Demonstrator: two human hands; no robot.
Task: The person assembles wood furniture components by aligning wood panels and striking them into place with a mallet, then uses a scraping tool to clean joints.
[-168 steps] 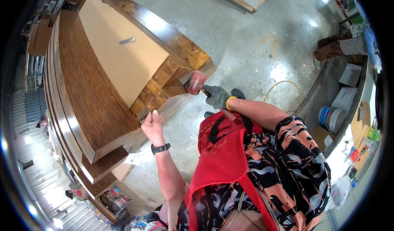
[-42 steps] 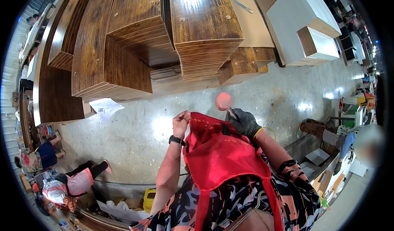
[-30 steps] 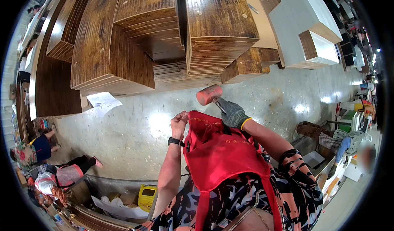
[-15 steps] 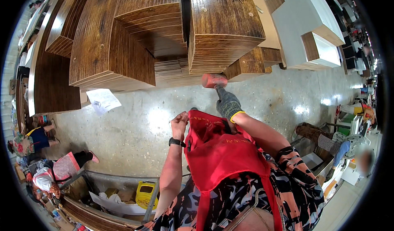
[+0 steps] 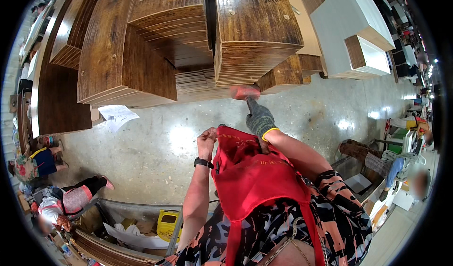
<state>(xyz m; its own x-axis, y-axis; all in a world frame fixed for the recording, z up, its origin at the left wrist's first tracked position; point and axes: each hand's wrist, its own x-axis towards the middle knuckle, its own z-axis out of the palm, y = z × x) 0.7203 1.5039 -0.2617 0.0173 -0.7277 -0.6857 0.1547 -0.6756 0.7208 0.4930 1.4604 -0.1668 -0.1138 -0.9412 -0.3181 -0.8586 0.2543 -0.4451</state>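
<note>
A dark grey knitted glove with a yellow cuff covers my right hand (image 5: 260, 119), which is closed round the handle of a red-headed mallet (image 5: 244, 92). The mallet's head is right beside the lower edge of a tall stack of brown wood-grain boards (image 5: 257, 16); whether they touch I cannot tell. A piece of the handle shows below the hand, over my red apron (image 5: 259, 181). My left hand (image 5: 206, 141) is bare, with a dark band on its wrist. Its fingers are curled closed at the apron's upper left corner, pinching the cloth.
More wood-grain stacks (image 5: 101, 53) stand to the left, and white panels (image 5: 347, 25) at the right. A paper sheet (image 5: 118, 116) hangs by the left stack. Behind me is a metal-framed bin with a yellow object (image 5: 168, 224). Other people work at both sides.
My right hand and the mallet have shifted very slightly left, with the head staying by the stack's lower edge. My left hand keeps its place at the apron. A person at lower left has shifted.
</note>
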